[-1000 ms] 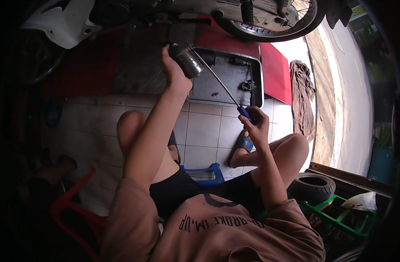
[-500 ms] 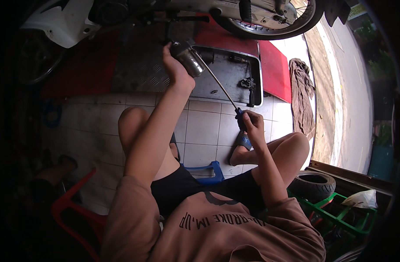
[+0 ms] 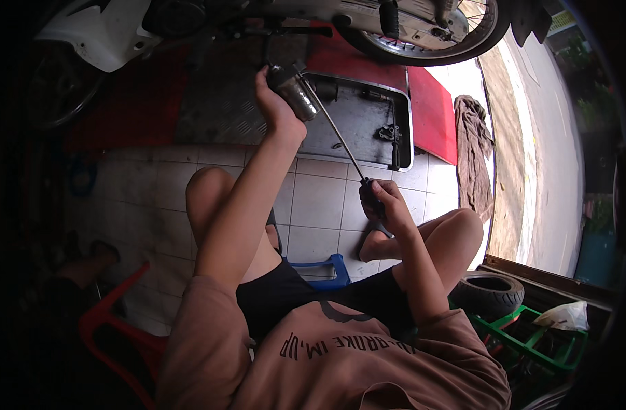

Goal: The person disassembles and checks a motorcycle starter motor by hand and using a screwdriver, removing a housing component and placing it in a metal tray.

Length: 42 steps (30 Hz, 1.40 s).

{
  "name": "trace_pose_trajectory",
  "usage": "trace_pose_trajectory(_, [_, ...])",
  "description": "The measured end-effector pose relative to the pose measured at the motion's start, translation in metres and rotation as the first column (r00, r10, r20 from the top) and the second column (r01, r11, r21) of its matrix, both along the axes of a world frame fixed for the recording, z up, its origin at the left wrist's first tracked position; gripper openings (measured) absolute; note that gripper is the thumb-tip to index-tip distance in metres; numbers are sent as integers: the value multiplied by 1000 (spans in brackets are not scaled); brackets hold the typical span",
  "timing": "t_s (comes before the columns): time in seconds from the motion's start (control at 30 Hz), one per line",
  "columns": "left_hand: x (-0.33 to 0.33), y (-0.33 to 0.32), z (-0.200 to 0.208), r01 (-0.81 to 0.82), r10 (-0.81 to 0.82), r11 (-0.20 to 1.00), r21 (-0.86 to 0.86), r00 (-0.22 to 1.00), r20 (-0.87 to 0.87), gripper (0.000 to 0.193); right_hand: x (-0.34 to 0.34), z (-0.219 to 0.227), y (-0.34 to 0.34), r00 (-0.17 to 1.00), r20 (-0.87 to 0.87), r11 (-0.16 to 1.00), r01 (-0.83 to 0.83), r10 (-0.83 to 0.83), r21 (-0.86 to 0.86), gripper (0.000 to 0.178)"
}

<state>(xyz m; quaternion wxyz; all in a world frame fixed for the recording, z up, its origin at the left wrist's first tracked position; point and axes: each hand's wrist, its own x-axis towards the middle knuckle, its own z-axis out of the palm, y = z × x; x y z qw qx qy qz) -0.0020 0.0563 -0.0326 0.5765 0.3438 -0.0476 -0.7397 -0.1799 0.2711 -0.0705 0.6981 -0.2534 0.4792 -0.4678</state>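
Observation:
My left hand [image 3: 279,113] is wrapped around a cylindrical metal motor [image 3: 300,102] with a shiny silver body and a darker end. It is held up over the near part of a grey metal tray. My right hand [image 3: 388,201] is closed on the dark handle of a long screwdriver [image 3: 341,142]. The screwdriver's thin shaft slants up and left to the darker end of the motor. Its tip is too small and dark to make out there.
The metal tray [image 3: 354,154] holds several dark parts on its right side. Beyond it stands a motorcycle with a rear wheel [image 3: 429,58]. A brown cloth [image 3: 473,157] lies to the right. Near my right side are a tyre [image 3: 489,290] and a green crate [image 3: 531,335]; a red chair [image 3: 115,321] is at left.
My right hand has shifted a little left with the screwdriver handle, so the shaft stands at a steeper slant. My left hand and the motor have hardly moved.

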Motion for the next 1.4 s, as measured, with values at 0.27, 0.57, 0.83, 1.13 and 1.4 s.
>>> trace_pose_trajectory(0.27, [6, -1, 9, -29, 27, 998, 47, 999, 39, 55, 14, 8, -5, 650, -659, 905, 112, -379, -410, 21])
trace_pose_trajectory(0.57, [3, 2, 6, 4, -7, 998, 56, 998, 56, 55, 11, 22, -1, 999, -40, 1000, 19, -18, 20, 24])
trace_pose_trajectory(0.83, [7, 3, 11, -29, 28, 1000, 2, 988, 153, 42, -12, -2, -9, 815, -560, 982, 54, -148, -181, 34])
trace_pose_trajectory(1.13, [12, 1, 11, -1, -6, 998, 55, 991, 133, 41, 2, 10, -7, 619, -723, 938, 68, -307, -341, 26])
trace_pose_trajectory(1.4, [11, 0, 10, 2, -5, 999, 32, 993, 116, 44, 0, 10, -2, 977, -212, 998, -4, -11, -67, 27])
